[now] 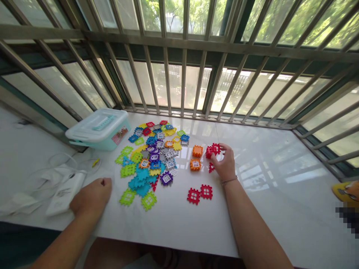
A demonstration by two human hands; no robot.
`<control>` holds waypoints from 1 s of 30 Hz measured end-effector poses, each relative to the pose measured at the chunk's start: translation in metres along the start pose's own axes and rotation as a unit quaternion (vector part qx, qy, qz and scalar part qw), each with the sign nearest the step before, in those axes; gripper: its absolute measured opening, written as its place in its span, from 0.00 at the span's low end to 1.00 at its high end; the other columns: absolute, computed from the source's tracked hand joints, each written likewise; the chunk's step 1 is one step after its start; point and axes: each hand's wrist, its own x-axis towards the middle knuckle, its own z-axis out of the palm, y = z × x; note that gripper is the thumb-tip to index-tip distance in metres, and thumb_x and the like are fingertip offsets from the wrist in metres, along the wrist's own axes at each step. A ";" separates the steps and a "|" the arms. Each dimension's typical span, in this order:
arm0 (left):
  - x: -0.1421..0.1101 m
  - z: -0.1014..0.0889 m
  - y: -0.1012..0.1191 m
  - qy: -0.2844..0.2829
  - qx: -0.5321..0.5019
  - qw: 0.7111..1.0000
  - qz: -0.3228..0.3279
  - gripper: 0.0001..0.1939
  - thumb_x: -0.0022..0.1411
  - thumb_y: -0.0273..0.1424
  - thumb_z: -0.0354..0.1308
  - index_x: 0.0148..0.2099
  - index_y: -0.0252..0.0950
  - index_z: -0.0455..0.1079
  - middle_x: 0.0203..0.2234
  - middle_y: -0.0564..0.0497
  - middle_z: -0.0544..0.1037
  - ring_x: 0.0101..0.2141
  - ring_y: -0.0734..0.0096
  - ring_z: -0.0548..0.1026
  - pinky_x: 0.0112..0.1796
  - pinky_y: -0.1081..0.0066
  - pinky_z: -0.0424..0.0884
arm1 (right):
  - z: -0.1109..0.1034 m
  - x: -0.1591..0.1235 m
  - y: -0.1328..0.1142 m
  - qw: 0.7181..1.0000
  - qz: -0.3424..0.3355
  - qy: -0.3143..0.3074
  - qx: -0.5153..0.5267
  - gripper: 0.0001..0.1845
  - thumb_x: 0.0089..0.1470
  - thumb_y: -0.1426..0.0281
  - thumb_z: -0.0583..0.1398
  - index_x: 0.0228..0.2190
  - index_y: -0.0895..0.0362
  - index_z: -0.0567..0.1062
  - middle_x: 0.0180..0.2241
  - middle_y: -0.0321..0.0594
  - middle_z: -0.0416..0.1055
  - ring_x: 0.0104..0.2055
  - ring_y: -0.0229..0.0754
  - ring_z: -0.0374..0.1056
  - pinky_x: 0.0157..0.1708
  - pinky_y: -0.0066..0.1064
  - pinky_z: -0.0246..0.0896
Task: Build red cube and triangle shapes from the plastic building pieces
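Observation:
My right hand point(225, 163) rests on the white tabletop point(266, 194) with its fingers curled around a red block assembly point(212, 150); another small red piece point(211, 168) peeks out under the palm. My left hand point(91, 197) lies closed in a loose fist on the table at the left, with a bit of red showing between its fingers. A pile of colourful interlocking tiles point(153, 157) spreads between the hands. An orange cube point(197, 151) and an orange window tile point(195, 164) sit just left of my right hand. Two flat red window tiles point(199, 194) lie nearer me.
A pale teal lidded plastic box point(98, 129) stands at the back left. White packets and a cable point(60, 186) lie by my left hand. Metal window bars point(182, 74) close off the far edge. A yellow object point(346, 191) sits at the right edge.

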 end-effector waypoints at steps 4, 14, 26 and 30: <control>0.000 0.000 0.000 0.005 0.005 1.000 0.004 0.35 0.75 0.49 0.39 0.54 0.36 0.84 0.48 0.29 0.84 0.46 0.34 0.82 0.40 0.51 0.77 | 0.002 0.000 0.002 1.000 -0.018 0.008 0.011 0.29 0.61 0.62 0.67 0.61 0.52 0.70 0.58 0.50 0.75 0.55 0.55 0.72 0.54 0.52 0.74; 0.000 0.001 0.000 0.005 0.012 1.000 0.000 0.35 0.76 0.49 0.37 0.54 0.38 0.84 0.48 0.31 0.84 0.45 0.35 0.81 0.38 0.52 0.76 | 0.005 0.001 0.004 0.998 -0.055 -0.007 0.001 0.28 0.61 0.64 0.67 0.61 0.53 0.70 0.57 0.51 0.75 0.60 0.58 0.71 0.62 0.57 0.69; -0.002 -0.001 0.001 0.005 0.012 1.000 0.005 0.35 0.76 0.47 0.36 0.54 0.38 0.84 0.48 0.31 0.84 0.46 0.35 0.82 0.39 0.52 0.76 | 0.008 -0.002 0.008 0.999 -0.022 -0.037 0.009 0.29 0.62 0.62 0.66 0.62 0.53 0.70 0.57 0.52 0.75 0.58 0.58 0.71 0.59 0.57 0.72; -0.003 -0.001 0.001 0.012 0.010 1.000 0.010 0.33 0.76 0.47 0.39 0.53 0.37 0.84 0.47 0.30 0.84 0.44 0.35 0.82 0.38 0.52 0.76 | 0.007 -0.002 0.008 0.999 -0.011 -0.042 0.012 0.29 0.62 0.62 0.66 0.62 0.53 0.71 0.55 0.51 0.75 0.57 0.58 0.71 0.61 0.57 0.71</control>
